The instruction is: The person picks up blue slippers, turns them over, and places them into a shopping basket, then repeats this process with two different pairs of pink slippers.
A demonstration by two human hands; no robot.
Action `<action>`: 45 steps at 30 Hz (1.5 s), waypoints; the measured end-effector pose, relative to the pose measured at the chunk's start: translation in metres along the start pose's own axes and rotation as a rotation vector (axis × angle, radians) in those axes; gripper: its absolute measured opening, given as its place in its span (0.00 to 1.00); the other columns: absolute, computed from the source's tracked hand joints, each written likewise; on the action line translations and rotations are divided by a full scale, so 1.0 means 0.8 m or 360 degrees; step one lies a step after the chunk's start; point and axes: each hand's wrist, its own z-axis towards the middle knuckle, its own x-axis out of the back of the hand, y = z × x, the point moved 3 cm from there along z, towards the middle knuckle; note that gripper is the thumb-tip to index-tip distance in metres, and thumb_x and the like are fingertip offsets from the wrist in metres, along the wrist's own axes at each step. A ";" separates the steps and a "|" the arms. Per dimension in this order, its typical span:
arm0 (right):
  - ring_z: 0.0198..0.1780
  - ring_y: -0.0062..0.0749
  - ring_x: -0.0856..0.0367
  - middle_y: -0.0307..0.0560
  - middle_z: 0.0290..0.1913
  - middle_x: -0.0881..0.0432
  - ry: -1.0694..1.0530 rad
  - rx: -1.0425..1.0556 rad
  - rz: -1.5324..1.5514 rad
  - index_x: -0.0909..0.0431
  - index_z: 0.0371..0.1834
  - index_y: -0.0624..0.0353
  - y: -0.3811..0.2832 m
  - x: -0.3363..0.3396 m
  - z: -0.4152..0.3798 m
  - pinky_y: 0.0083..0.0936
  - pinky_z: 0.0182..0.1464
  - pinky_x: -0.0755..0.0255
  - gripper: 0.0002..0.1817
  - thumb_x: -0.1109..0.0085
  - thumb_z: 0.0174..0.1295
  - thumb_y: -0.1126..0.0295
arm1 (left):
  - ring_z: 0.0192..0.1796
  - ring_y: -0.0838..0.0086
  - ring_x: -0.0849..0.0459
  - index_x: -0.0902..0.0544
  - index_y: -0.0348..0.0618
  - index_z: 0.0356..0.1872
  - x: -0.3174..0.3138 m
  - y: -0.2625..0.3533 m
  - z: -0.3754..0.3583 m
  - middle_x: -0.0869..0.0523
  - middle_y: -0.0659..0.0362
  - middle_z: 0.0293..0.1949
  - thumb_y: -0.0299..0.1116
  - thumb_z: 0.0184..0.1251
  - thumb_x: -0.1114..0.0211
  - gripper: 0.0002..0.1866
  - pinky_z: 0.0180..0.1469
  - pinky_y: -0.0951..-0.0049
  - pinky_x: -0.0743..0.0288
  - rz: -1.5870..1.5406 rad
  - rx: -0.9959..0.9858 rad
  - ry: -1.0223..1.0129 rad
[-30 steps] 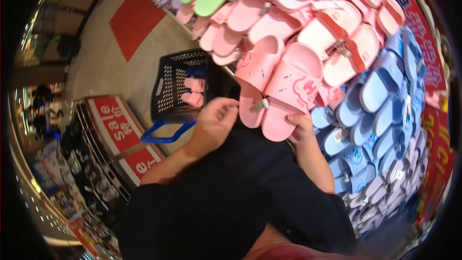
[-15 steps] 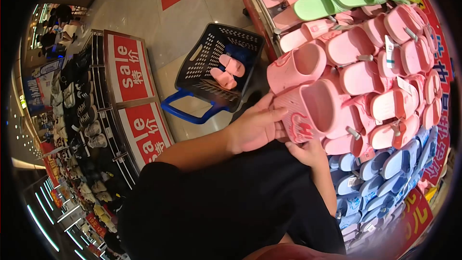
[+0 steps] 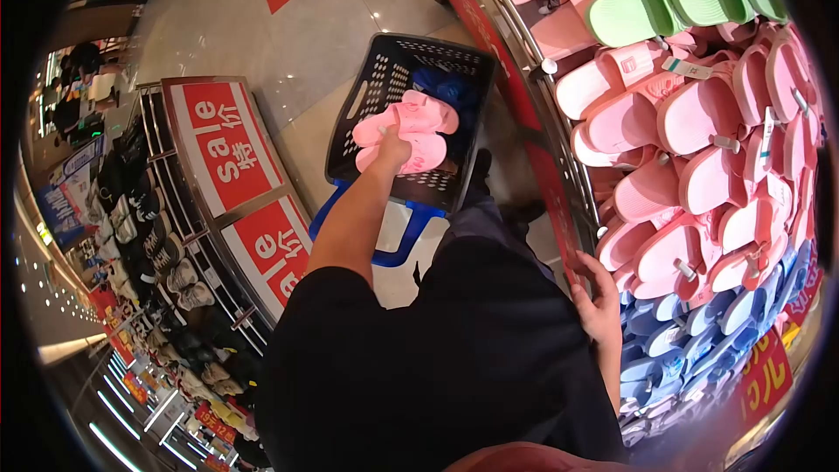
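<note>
My left hand is closed on a pair of pink slippers, its fingers partly hidden by them. The slippers are over the inside of a black shopping basket with a blue handle. Beyond them, another pink slipper and something dark blue lie in the basket. My right hand is empty, fingers apart and slightly curled, right beside the front edge of the slipper rack.
Rows of pink slippers, green slippers and blue slippers hang on the rack at the right. A shelf of shoes with red sale signs stands at the left. Tiled floor shows between them.
The pink slippers have moved from beside the rack, where both hands were on them, leftward to the basket in my left hand. My right hand has let go and moved down and right.
</note>
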 end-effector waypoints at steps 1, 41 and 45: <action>0.63 0.39 0.22 0.54 0.63 0.21 0.0031 0.0001 -0.0019 0.30 0.67 0.66 0.001 -0.001 -0.001 0.34 0.69 0.33 0.29 0.44 0.58 0.82 | 0.59 0.55 0.17 0.28 0.38 0.68 -0.002 -0.002 0.009 0.18 0.40 0.57 0.22 0.61 0.40 0.30 0.56 0.63 0.22 0.0082 0.0031 -0.0010; 0.45 0.55 0.15 0.60 0.44 0.14 0.0862 0.0210 -0.0335 0.19 0.54 0.61 0.153 0.180 -0.167 0.42 0.49 0.22 0.17 0.46 0.64 0.68 | 0.42 0.79 0.23 0.28 0.33 0.61 -0.101 0.582 -0.390 0.21 0.59 0.43 0.28 0.75 0.40 0.18 0.47 0.78 0.27 -0.0581 -0.1982 -0.0368; 0.42 0.56 0.15 0.59 0.40 0.14 0.0981 0.0327 -0.0354 0.19 0.56 0.56 0.128 0.192 -0.169 0.45 0.47 0.22 0.18 0.44 0.65 0.64 | 0.41 0.78 0.24 0.22 0.33 0.58 -0.104 0.714 -0.441 0.20 0.59 0.43 0.30 0.72 0.38 0.17 0.47 0.75 0.27 -0.0125 -0.2286 -0.0159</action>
